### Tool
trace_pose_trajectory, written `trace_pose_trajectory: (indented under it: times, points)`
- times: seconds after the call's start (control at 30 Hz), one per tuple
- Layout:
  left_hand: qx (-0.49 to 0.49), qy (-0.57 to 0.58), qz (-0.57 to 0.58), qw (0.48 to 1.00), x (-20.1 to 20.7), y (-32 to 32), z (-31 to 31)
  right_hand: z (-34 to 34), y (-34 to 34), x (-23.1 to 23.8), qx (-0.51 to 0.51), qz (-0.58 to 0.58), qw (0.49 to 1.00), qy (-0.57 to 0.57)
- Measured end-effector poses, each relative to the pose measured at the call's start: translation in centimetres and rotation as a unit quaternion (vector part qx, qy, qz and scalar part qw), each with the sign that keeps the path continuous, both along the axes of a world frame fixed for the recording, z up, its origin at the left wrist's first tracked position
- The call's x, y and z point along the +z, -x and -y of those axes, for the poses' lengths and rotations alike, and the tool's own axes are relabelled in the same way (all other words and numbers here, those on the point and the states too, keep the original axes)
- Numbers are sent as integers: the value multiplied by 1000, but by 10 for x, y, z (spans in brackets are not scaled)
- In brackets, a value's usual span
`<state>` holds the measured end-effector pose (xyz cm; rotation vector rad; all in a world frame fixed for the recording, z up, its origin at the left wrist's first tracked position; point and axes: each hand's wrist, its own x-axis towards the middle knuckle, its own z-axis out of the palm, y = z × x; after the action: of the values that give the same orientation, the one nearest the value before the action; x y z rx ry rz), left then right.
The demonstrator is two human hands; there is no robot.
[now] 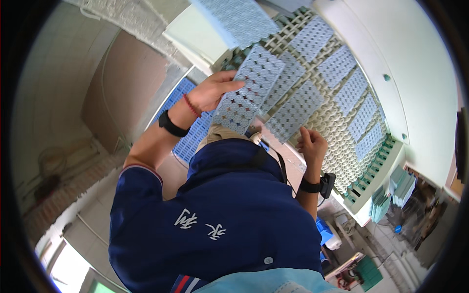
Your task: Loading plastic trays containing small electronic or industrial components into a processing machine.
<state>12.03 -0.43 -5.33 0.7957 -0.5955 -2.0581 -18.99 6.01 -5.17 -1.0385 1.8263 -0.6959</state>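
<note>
My left hand (213, 91) is closed on the edge of a pale blue-grey perforated panel (254, 80), a flat grid of round shapes with dark gaps. That panel is tilted in front of my body. My right hand (312, 145) has its fingers curled together, close to the lower edge of a second perforated panel (296, 110). Whether anything is pinched in those fingers is too small to tell. Another similar panel (286, 78) shows partly behind the held one. Beneath them lies a bed of off-white linked rings (331, 133), like a conveyor belt.
Several more panels (350, 91) lie in a row on the ring belt. A pale blue stack or sheet (237, 22) sits at the far end. Green toothed edging (371, 168) borders the belt, beside a white machine cover (395, 58). A blue slatted crate (193, 141) stands by my left arm.
</note>
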Motion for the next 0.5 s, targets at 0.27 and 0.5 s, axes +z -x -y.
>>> trace_pose_trajectory:
  times: [0.27,0.5]
  points:
    - [-106,63,22,992,8,5,-7,-16,19,10,66,7,998,21]
    - [-113,6,-2,994,40,16,-24,-11,28,20,132,9,990,41]
